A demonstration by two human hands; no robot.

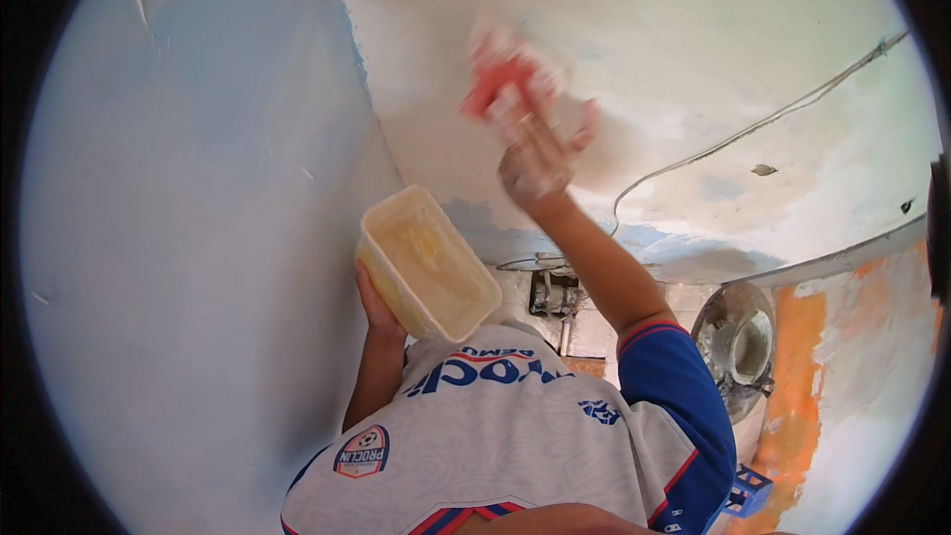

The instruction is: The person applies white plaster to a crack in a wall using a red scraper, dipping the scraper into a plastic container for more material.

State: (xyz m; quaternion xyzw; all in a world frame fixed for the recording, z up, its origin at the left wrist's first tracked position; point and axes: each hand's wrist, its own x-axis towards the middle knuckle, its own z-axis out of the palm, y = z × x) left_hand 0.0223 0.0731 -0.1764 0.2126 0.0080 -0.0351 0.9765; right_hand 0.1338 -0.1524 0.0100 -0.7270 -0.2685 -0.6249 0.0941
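Note:
My left hand [376, 299] grips the side of a pale yellow rectangular plastic tub [388, 272], held tilted in front of my chest. A light, whitish layer coats the tub's inside. Raised up and forward, my right hand [535, 168] is closed around a red-and-white thing [510, 84], smeared by motion; it looks soft, like a cloth or sponge, but I cannot tell its kind. White residue covers the fingers of this hand. The red-and-white thing is at or close to the patchy whitish wall [674, 30]; whether it touches is unclear.
A pale blue wall [188, 198] rises close on my left. Along the whitish wall runs a loose cable [713, 148]. Below, at the right, is a round, stained basin [718, 332] holding a bucket-like vessel [751, 347]. A blue crate [748, 491] sits by an orange-patched wall [795, 386].

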